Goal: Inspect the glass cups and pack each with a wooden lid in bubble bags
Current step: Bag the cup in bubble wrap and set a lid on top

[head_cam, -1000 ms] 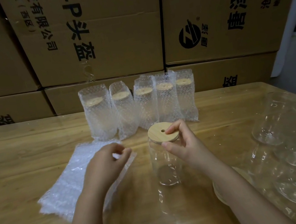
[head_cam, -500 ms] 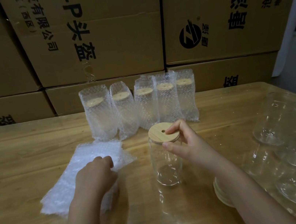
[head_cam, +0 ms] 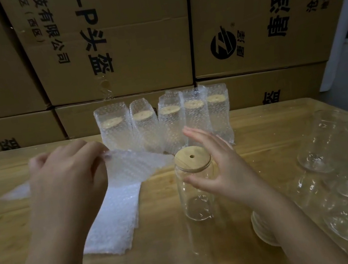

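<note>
A clear glass cup [head_cam: 197, 198] stands upright at the middle of the table with a round wooden lid [head_cam: 192, 159] on its mouth. My right hand [head_cam: 224, 169] hovers just right of the lid, fingers spread and straight, holding nothing. My left hand [head_cam: 67, 177] pinches the edge of a bubble bag [head_cam: 137, 166] and holds it lifted above the pile of bubble bags [head_cam: 116, 219], its free end reaching toward the cup.
Several bagged cups with lids [head_cam: 167, 121] stand in a row at the back. Bare glass cups [head_cam: 344, 174] crowd the table's right side. A stack of wooden lids [head_cam: 262, 229] lies under my right forearm. Cardboard boxes [head_cam: 123, 37] wall off the rear.
My left hand has picked one bubble bag off the pile and raised it toward the cup. My right hand has let go of the lid and opened.
</note>
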